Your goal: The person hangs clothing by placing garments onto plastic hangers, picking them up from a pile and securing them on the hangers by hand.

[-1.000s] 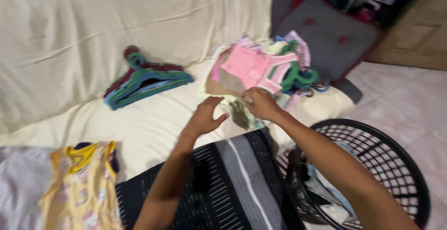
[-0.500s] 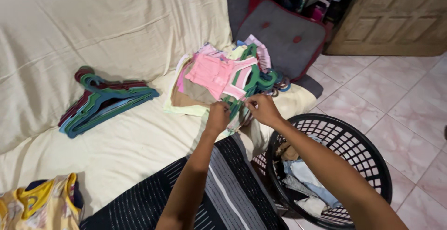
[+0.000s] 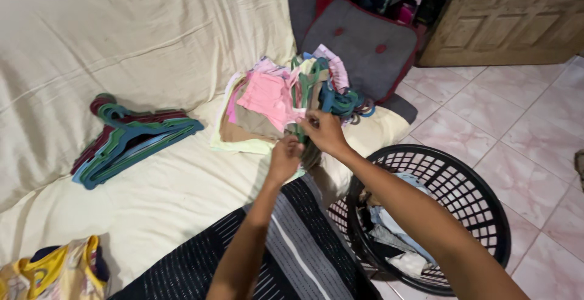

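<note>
A cream sheet (image 3: 140,44) covers the sofa, and the floor beside it has pale pink tiles (image 3: 517,124). Both hands meet at the near edge of a pile of small clothes on hangers (image 3: 274,102). The left hand (image 3: 285,159) is closed on a dark piece hanging down under the pile; what the piece is I cannot tell. The right hand (image 3: 323,131) pinches the pink garment (image 3: 266,96), which lies flat, its long axis running away from the person toward the sofa back. Loose hangers (image 3: 131,139) lie well apart to the left, a black laundry basket (image 3: 480,209) stands to the right.
</note>
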